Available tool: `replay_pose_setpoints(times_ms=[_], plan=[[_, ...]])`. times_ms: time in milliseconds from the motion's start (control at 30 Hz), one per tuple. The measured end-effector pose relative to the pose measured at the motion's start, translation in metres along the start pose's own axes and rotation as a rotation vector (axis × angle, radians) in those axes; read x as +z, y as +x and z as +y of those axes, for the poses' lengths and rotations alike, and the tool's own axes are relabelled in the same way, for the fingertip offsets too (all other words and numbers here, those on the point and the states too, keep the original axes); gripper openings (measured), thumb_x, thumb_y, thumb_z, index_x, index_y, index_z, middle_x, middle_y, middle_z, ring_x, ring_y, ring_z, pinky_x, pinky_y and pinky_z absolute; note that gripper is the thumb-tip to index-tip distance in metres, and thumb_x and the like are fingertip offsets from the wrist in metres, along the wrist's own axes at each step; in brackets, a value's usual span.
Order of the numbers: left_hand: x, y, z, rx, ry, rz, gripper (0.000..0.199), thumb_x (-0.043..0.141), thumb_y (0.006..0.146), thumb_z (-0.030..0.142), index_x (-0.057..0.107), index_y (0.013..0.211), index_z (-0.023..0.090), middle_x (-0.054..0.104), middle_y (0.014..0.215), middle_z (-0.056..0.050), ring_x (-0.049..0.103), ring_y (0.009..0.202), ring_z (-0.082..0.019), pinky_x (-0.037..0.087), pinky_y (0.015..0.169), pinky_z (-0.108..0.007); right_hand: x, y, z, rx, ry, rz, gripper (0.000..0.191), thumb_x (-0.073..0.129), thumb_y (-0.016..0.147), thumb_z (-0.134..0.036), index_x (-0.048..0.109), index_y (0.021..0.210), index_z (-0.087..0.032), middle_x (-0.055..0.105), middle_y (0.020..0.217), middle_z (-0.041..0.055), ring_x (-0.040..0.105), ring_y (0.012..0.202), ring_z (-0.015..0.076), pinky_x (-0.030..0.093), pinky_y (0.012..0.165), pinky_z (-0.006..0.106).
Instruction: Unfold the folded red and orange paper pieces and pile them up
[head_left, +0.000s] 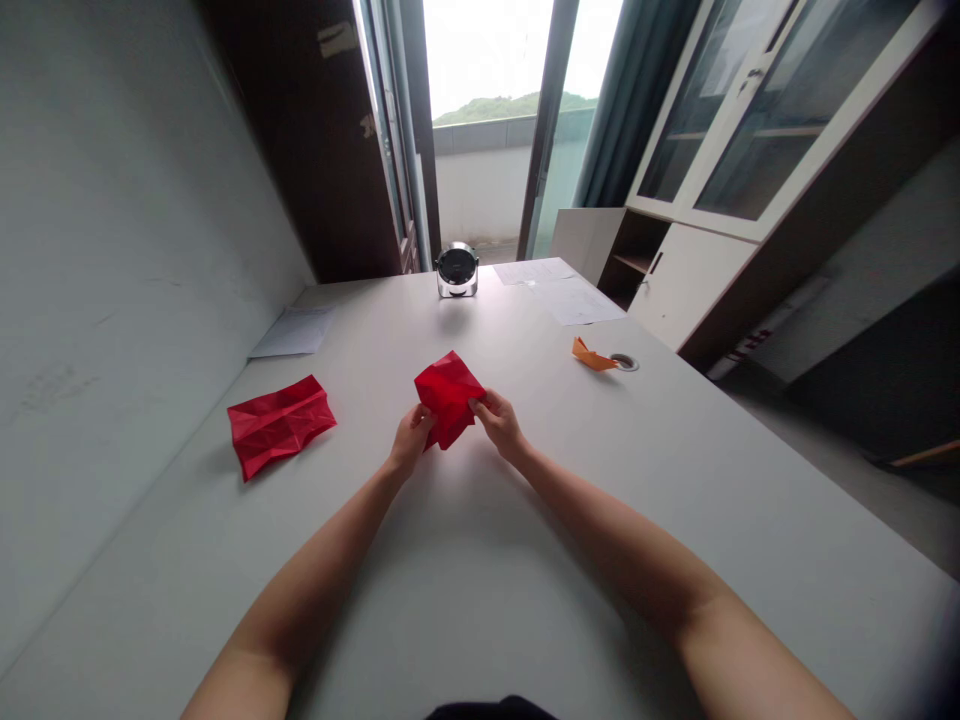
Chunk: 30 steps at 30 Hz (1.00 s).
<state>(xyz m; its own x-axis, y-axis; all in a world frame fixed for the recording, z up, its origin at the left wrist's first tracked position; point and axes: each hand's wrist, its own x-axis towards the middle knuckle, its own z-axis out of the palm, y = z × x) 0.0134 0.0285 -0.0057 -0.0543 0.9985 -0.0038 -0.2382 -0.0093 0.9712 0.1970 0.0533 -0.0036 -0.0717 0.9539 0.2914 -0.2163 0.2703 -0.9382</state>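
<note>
A folded piece of red paper (450, 396) is held up over the white table, between my two hands. My left hand (412, 434) pinches its lower left edge, and my right hand (498, 418) grips its right corner between thumb and fingers. To the left, a second sheet of red paper (281, 422), creased and partly unfolded, lies on the table, touched by neither hand. An orange folded paper piece (594, 356) rests at the right, apart from my right hand.
The white table (480, 600) meets a wall on the left. A small round black device on a stand (457, 270) is at the far edge. White papers (576, 300) lie back right, another sheet (292, 331) back left. A round cable hole (624, 362) adjoins the orange piece.
</note>
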Motion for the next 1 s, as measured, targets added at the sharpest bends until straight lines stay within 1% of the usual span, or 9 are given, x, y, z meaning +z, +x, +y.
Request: replay_pose_setpoints(times_ms=[100,267,367,467,567,667,733,900,1000], plan=[[0.000,-0.001,0.007,-0.051,-0.109,-0.084,0.028,0.077,0.073,0.036,0.056,0.079,0.018,0.063,0.077,0.001,0.057,0.067,-0.013,0.044,0.064,-0.024,-0.002,0.002,0.000,0.040,0.089,0.045,0.031,0.071,0.081,-0.049,0.063,0.083,-0.019,0.061,0.073,-0.0005,0.054,0.066,0.0141,0.046,0.062,0.027],[-0.005,-0.001,0.011,-0.017,-0.163,-0.067,0.032,0.080,0.072,0.034,0.053,0.079,0.018,0.057,0.072,0.003,0.054,0.063,-0.010,0.043,0.062,-0.022,-0.005,0.003,-0.002,0.103,0.132,0.104,0.034,0.071,0.081,-0.053,0.060,0.083,-0.021,0.062,0.074,-0.0007,0.055,0.064,0.0139,0.046,0.058,0.026],[-0.007,0.000,0.010,0.011,-0.185,-0.078,0.034,0.081,0.072,0.031,0.051,0.082,0.019,0.058,0.074,0.003,0.056,0.065,-0.009,0.043,0.063,-0.021,-0.008,0.003,-0.002,0.106,0.099,0.125,0.036,0.069,0.081,-0.055,0.057,0.081,-0.021,0.062,0.074,-0.0008,0.055,0.065,0.0139,0.045,0.057,0.025],[-0.007,0.002,0.011,0.005,-0.241,-0.074,0.041,0.083,0.069,0.029,0.052,0.094,0.021,0.064,0.083,0.002,0.061,0.071,-0.011,0.046,0.067,-0.023,-0.010,0.006,0.000,0.093,0.046,0.147,0.036,0.067,0.082,-0.056,0.055,0.080,-0.021,0.061,0.074,-0.0007,0.053,0.064,0.0137,0.044,0.055,0.025],[-0.008,0.003,0.013,-0.027,-0.267,-0.074,0.059,0.086,0.066,0.030,0.052,0.113,0.023,0.068,0.091,-0.001,0.066,0.077,-0.015,0.050,0.072,-0.027,-0.013,0.009,0.003,0.066,-0.004,0.187,0.036,0.065,0.082,-0.055,0.052,0.078,-0.022,0.056,0.069,-0.0021,0.048,0.059,0.0124,0.040,0.051,0.024],[-0.008,0.002,0.015,-0.080,-0.252,-0.137,0.073,0.089,0.064,0.032,0.051,0.126,0.021,0.071,0.098,-0.005,0.068,0.082,-0.019,0.052,0.076,-0.031,-0.016,0.011,0.004,0.054,-0.008,0.212,0.036,0.063,0.084,-0.054,0.048,0.077,-0.023,0.050,0.062,-0.0043,0.043,0.053,0.0109,0.035,0.047,0.023],[-0.006,0.001,0.016,-0.117,-0.249,-0.183,0.069,0.088,0.065,0.031,0.055,0.124,0.019,0.072,0.101,-0.008,0.069,0.084,-0.020,0.052,0.076,-0.030,-0.017,0.011,0.004,0.058,-0.013,0.197,0.035,0.061,0.085,-0.055,0.047,0.078,-0.023,0.049,0.059,-0.0051,0.041,0.050,0.0103,0.034,0.046,0.023],[-0.001,-0.006,0.020,-0.183,-0.302,-0.281,0.042,0.080,0.075,0.029,0.063,0.112,0.017,0.072,0.107,-0.010,0.068,0.091,-0.023,0.054,0.078,-0.031,-0.014,0.007,0.004,0.034,-0.061,0.081,0.033,0.062,0.086,-0.052,0.049,0.079,-0.023,0.053,0.061,-0.0041,0.044,0.052,0.0106,0.032,0.046,0.022],[0.000,-0.009,0.022,-0.237,-0.316,-0.295,0.036,0.078,0.074,0.023,0.066,0.108,0.015,0.073,0.103,-0.010,0.068,0.089,-0.023,0.055,0.078,-0.032,-0.013,0.005,0.005,0.021,-0.128,0.011,0.032,0.063,0.086,-0.050,0.049,0.077,-0.022,0.053,0.060,-0.0042,0.044,0.051,0.0105,0.031,0.046,0.022]])
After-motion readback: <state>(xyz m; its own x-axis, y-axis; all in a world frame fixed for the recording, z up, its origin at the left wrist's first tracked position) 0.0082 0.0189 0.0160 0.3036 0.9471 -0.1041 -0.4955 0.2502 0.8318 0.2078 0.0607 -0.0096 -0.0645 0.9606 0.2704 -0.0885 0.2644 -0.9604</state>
